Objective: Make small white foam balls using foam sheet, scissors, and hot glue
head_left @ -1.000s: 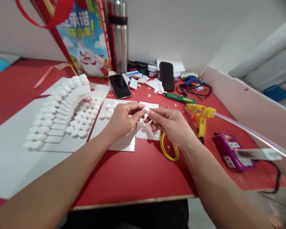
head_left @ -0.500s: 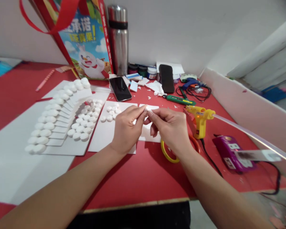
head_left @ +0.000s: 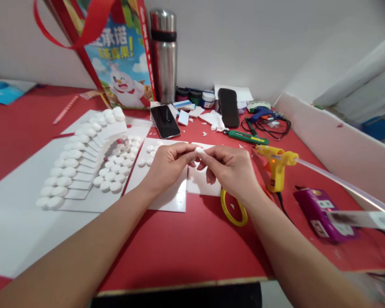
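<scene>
My left hand [head_left: 167, 167] and my right hand [head_left: 232, 169] meet above the white boards, fingertips closed in a pinch. Between them is a small white clay-like piece [head_left: 199, 150], partly covered by the fingers. Beneath my left hand lies a white board [head_left: 171, 199] bearing several small white discs [head_left: 149, 149], some hidden by that hand. A smaller white board [head_left: 203, 184] is under my right hand. Further left, several white discs [head_left: 111, 176] cluster beside a curved, stepped white structure [head_left: 80, 185] edged with paired discs.
Scissors with a yellow handle [head_left: 225, 209] lie beneath my right wrist. A yellow glue gun [head_left: 277, 171] with a long clear stick stands right, near a purple box [head_left: 324, 214]. Behind are a green cutter [head_left: 248, 137], two phones [head_left: 164, 121], a steel flask [head_left: 164, 60] and a gift bag [head_left: 122, 64].
The view has shifted slightly, so the table items appear a little further right and lower. Both hands still pinch the white piece, and more of it shows between the fingertips.
</scene>
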A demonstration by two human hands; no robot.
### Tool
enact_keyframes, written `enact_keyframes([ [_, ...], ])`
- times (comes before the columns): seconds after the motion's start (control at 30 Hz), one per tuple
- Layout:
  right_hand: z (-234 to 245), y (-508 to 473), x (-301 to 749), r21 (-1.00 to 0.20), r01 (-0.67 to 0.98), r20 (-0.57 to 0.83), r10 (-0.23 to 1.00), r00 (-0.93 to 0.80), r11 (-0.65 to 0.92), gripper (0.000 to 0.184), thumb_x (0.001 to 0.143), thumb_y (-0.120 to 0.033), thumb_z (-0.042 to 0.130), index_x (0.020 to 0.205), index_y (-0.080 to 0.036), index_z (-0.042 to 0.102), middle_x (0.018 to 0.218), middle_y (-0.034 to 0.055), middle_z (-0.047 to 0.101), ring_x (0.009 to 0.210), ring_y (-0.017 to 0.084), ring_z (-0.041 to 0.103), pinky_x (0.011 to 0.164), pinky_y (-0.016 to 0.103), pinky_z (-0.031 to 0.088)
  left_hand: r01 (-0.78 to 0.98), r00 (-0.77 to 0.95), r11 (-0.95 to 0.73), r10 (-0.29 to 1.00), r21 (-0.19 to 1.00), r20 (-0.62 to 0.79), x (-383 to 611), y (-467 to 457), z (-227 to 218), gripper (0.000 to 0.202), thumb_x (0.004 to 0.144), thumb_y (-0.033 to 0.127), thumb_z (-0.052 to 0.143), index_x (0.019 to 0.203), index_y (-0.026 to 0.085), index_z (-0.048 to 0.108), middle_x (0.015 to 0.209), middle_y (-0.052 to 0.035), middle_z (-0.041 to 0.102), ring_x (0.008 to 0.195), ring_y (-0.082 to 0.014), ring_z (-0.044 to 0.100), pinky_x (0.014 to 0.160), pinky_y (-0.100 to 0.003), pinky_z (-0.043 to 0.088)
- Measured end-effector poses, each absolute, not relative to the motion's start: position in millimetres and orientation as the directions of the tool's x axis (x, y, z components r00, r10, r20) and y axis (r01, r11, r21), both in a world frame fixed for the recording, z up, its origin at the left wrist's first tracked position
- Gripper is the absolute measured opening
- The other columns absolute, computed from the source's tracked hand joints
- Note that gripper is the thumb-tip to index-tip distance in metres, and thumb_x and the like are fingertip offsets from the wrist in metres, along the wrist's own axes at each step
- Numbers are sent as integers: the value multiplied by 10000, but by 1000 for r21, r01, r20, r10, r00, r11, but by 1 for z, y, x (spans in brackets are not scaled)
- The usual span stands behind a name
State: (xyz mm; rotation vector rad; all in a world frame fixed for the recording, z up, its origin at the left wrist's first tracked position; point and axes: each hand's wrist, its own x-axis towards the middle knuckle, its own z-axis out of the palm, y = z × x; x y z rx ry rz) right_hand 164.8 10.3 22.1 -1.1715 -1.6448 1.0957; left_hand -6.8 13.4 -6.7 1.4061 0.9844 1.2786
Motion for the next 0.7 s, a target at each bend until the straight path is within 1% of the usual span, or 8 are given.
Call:
enact_keyframes([
  [0.1, 17, 12, 165, -997, -36, -56, 962, -266, -68, 393, 878, -542, 751, 811, -154, 752, 770, 59, 761, 487, 113, 620, 487, 252, 544, 126, 88, -295, 954, 947, 286, -5, 10, -6, 177, 945, 312, 693, 1015, 189, 799, 860, -49, 759, 754, -166, 682, 708, -282, 567],
  [0.17, 16, 15, 168, -946, -193, -190, 929, -316, -259, 374, 940, -505, 683, 879, -142, 754, 831, 88, 778, 529, 124, 646, 523, 265, 576, 167, 73, -316, 949, 934, 308, -3, 7, -6, 179, 965, 299, 667, 1044, 192, 787, 914, -52, 768, 798, -168, 699, 732, -273, 565],
  [0.2, 15, 16, 169, -914, -235, -242, 911, -335, -330, 352, 969, -467, 649, 911, -137, 756, 838, 95, 780, 538, 124, 648, 532, 262, 581, 169, 72, -319, 948, 933, 311, -3, 6, -6, 174, 968, 294, 664, 1045, 193, 783, 927, -50, 769, 807, -166, 705, 747, -272, 565],
  [0.27, 14, 18, 171, -875, -269, -301, 887, -350, -403, 285, 988, -381, 627, 948, -131, 757, 829, 92, 778, 545, 114, 640, 535, 242, 572, 161, 80, -317, 948, 935, 308, -2, 6, -7, 164, 968, 294, 668, 1042, 195, 776, 933, -45, 767, 801, -163, 711, 767, -276, 567],
  [0.37, 13, 18, 173, -872, -273, -304, 886, -350, -407, 207, 935, -333, 707, 894, -135, 751, 787, 61, 754, 545, 93, 605, 527, 219, 544, 185, 86, -322, 947, 929, 311, -3, 7, -9, 166, 965, 308, 678, 1046, 202, 777, 949, -50, 771, 829, -178, 717, 823, -305, 568],
  [0.47, 12, 17, 174, -883, -273, -275, 893, -357, -381, 226, 839, -358, 814, 830, -142, 747, 755, 24, 712, 551, 78, 569, 537, 222, 530, 222, 84, -342, 940, 913, 332, -4, 7, -10, 171, 966, 300, 677, 1064, 213, 786, 997, -57, 782, 893, -192, 716, 884, -327, 560],
  [0.6, 12, 16, 174, -904, -244, -251, 897, -364, -352, 297, 736, -391, 893, 851, -147, 769, 755, -11, 659, 555, 65, 535, 520, 225, 485, 172, 82, -340, 940, 925, 331, -2, 6, -11, 185, 960, 312, 687, 1066, 202, 792, 995, -57, 776, 863, -177, 706, 806, -294, 564],
  [0.7, 11, 16, 172, -949, -188, -184, 927, -327, -254, 358, 696, -414, 920, 873, -138, 777, 733, -20, 637, 540, 55, 513, 504, 222, 443, 118, 52, -273, 962, 955, 269, 1, 4, -10, 196, 945, 302, 705, 1068, 172, 786, 973, -55, 771, 837, -160, 696, 777, -271, 561],
])
